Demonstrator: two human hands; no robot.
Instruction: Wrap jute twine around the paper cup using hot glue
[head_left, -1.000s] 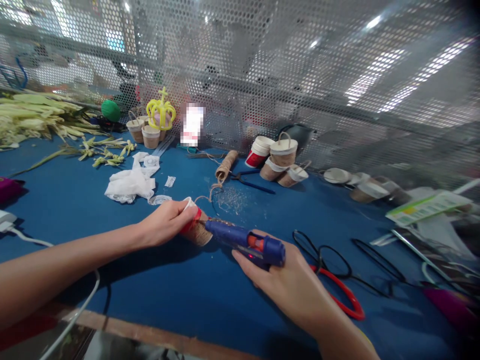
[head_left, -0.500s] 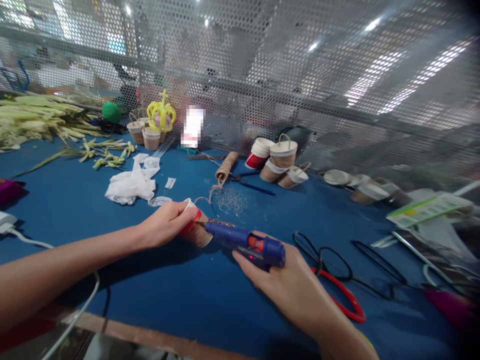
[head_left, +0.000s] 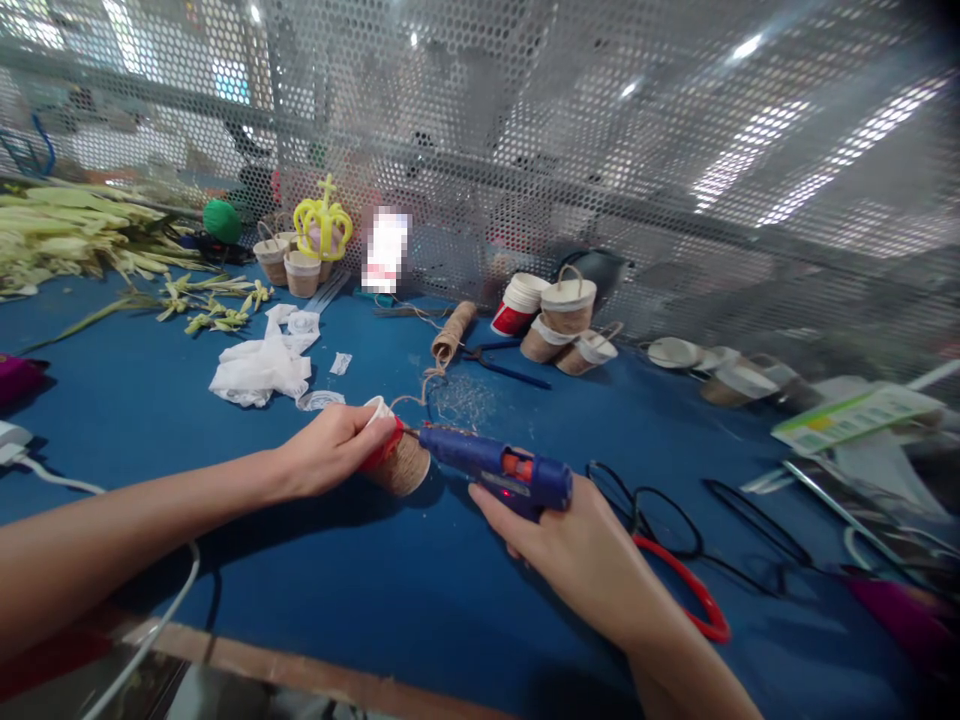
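Note:
My left hand is closed round a small red paper cup lying on its side, its lower part wrapped in brown twine. My right hand grips a blue hot glue gun, whose nozzle touches the twine wrap near the cup's upper side. A loose strand of twine runs from the cup back to a twine spool further up the blue table.
Several twine-wrapped cups stand behind, with pliers beside them. Scissors with red and black handles lie right of my right hand. White plastic scraps, a yellow crown and palm leaves sit left. Perforated metal screen at back.
The glue gun's nozzle has lifted slightly and moved up along the cup; the cup has turned a little in my left hand.

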